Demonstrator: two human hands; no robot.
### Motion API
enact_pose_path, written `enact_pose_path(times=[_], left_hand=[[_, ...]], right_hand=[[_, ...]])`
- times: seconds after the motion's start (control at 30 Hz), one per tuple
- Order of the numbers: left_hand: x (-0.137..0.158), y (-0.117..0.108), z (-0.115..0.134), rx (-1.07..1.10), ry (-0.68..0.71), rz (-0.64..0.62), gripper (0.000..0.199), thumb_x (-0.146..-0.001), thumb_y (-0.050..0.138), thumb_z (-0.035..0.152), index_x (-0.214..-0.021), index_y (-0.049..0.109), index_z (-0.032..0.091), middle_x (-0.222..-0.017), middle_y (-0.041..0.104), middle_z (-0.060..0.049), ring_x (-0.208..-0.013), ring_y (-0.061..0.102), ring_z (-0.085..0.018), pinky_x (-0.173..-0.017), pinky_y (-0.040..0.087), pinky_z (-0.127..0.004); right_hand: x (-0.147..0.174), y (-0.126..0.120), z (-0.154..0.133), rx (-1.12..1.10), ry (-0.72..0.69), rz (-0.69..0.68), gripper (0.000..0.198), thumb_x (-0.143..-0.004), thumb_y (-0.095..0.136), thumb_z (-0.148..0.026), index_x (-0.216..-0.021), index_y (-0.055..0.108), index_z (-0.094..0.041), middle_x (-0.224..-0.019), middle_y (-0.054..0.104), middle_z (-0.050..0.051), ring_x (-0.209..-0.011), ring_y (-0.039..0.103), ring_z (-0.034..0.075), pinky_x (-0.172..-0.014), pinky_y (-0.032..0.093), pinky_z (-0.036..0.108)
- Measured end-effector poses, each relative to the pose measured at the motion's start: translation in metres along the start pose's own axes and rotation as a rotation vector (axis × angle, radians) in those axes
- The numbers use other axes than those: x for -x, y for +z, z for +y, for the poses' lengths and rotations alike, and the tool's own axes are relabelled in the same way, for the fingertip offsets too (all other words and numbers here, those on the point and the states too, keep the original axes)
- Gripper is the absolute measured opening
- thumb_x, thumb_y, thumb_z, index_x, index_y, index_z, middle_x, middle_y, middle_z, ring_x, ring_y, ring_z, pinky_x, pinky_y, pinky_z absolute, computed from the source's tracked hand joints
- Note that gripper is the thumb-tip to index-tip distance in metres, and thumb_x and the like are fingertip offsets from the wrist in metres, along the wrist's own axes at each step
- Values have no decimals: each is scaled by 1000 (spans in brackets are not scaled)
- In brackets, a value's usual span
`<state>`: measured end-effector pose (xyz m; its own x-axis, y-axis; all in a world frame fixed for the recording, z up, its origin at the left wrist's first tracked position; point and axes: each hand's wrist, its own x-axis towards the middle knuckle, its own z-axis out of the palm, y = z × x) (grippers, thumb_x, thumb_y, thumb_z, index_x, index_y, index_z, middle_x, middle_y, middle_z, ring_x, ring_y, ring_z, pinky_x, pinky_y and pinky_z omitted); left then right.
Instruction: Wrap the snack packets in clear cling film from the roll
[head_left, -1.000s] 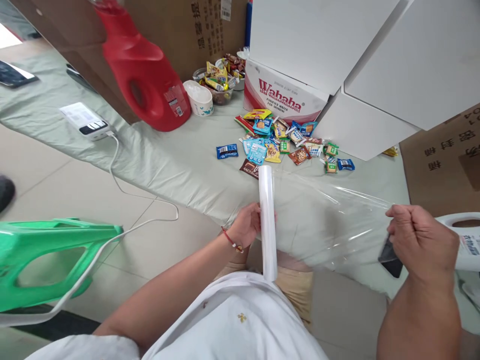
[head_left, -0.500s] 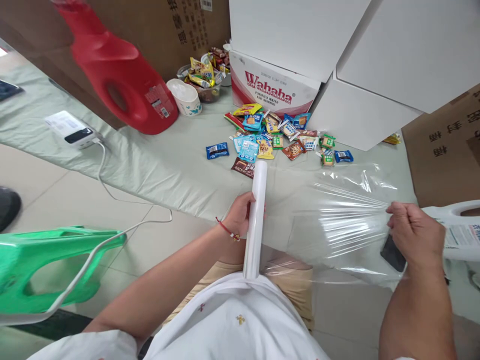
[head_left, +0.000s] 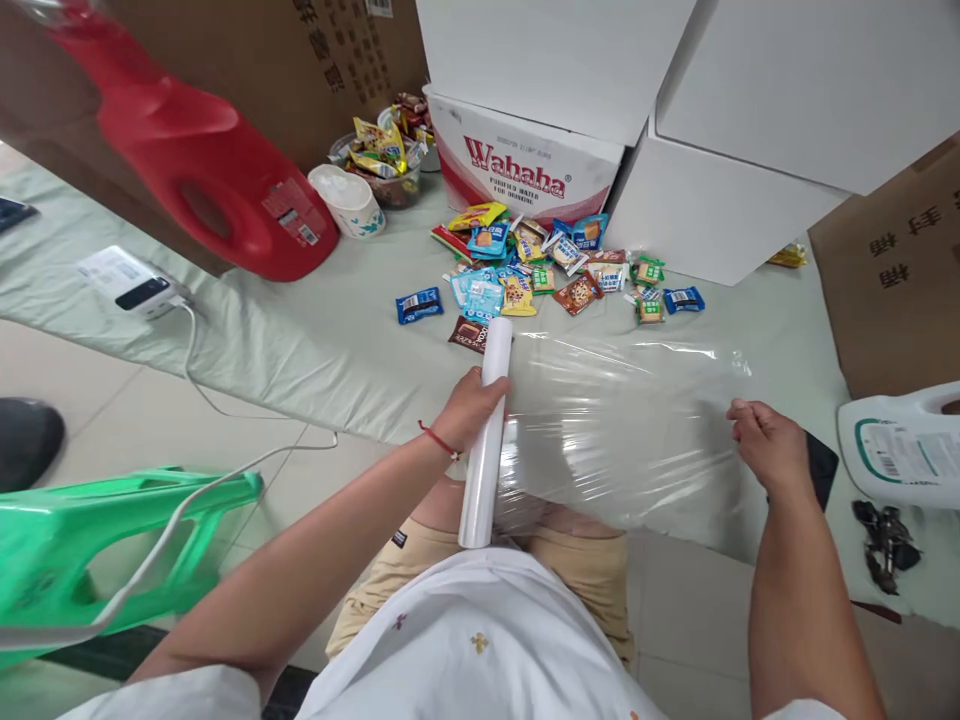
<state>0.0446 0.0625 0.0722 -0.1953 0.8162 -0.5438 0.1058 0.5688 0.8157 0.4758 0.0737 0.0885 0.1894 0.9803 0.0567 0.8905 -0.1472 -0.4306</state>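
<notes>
Gripping roll with left hand, fingers wrapped round, across near edge of worktop. Holding right hand's fingers together beside film, impossible to say whether pinching. Might crease or self-cling through slack pull.

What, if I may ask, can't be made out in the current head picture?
All in the head view:
- Some fingers of the left hand: hidden behind the white roll.
- Whether the right hand has a grip on the film: too transparent there.
- The near side of the black object: covered by the right hand and wrist.
- The green stool: cut off by the left edge.
</notes>
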Motion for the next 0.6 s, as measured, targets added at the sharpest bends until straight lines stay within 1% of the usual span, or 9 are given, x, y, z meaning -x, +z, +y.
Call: enact_pose_path(times=[0.13,0.23,0.27,0.33,0.4,0.43,0.5,0.57,0.6], left_hand=[[-11,2,1,-553,162,50,39,-84,65,57,-87,61,18,-88,71,-13,-87,71,-32,-72,51,-35],[-13,4,3,-739,182,105,45,-90,61,56,-107,59,14,-107,73,-20,-101,71,-36,-78,50,-35],[-13,6,4,-756,181,115,47,-92,59,56,-113,57,14,-110,73,-21,-103,71,-36,-78,50,-35],[-10,8,5,-767,172,112,49,-95,53,57,-118,53,13,-111,73,-22,-104,72,-36,-78,49,-35],[-8,11,5,-769,166,94,49,-98,50,57,-119,51,13,-109,73,-22,-103,72,-37,-77,49,-35],[-7,11,6,-769,165,88,48,-98,49,57,-119,51,14,-109,74,-22,-103,72,-37,-77,49,-35],[-6,12,6,-769,165,83,46,-98,49,56,-118,50,14,-109,74,-22,-103,72,-36,-76,48,-35],[-6,12,6,-764,167,84,43,-98,50,54,-117,50,15,-110,74,-22,-104,72,-36,-76,48,-35],[-6,11,6,-760,169,87,42,-99,49,53,-117,50,15,-110,74,-22,-103,72,-36,-76,48,-35]], right_hand=[[-8,27,10,-37,160,-166,55,-83,50,-72,-70,66,-20,-56,62,4,-52,57,19,-58,44,34],[-13,19,25,-279,318,-256,45,-77,62,-65,-69,64,-21,-58,62,5,-49,53,18,-50,42,33],[-15,10,30,-388,332,-232,43,-78,64,-64,-71,64,-21,-62,63,6,-51,55,19,-50,43,34],[-18,-9,33,-531,312,-29,39,-82,63,-61,-76,64,-23,-72,67,10,-60,61,22,-52,46,36],[-17,-18,17,-512,267,320,38,-89,55,-60,-84,64,-24,-83,68,12,-72,65,26,-56,48,38],[-13,-14,1,-468,221,481,39,-93,50,-59,-89,65,-24,-88,68,12,-77,65,27,-59,49,39],[0,10,-43,-364,38,628,45,-99,41,-58,-102,68,-22,-101,70,13,-85,67,28,-68,53,42],[16,52,-89,-249,-323,232,50,-102,39,-56,-120,67,-19,-123,70,16,-112,67,30,-96,53,49],[23,74,-108,-136,-458,46,55,-102,38,-55,-134,63,-17,-139,65,17,-130,58,32,-110,45,53]])
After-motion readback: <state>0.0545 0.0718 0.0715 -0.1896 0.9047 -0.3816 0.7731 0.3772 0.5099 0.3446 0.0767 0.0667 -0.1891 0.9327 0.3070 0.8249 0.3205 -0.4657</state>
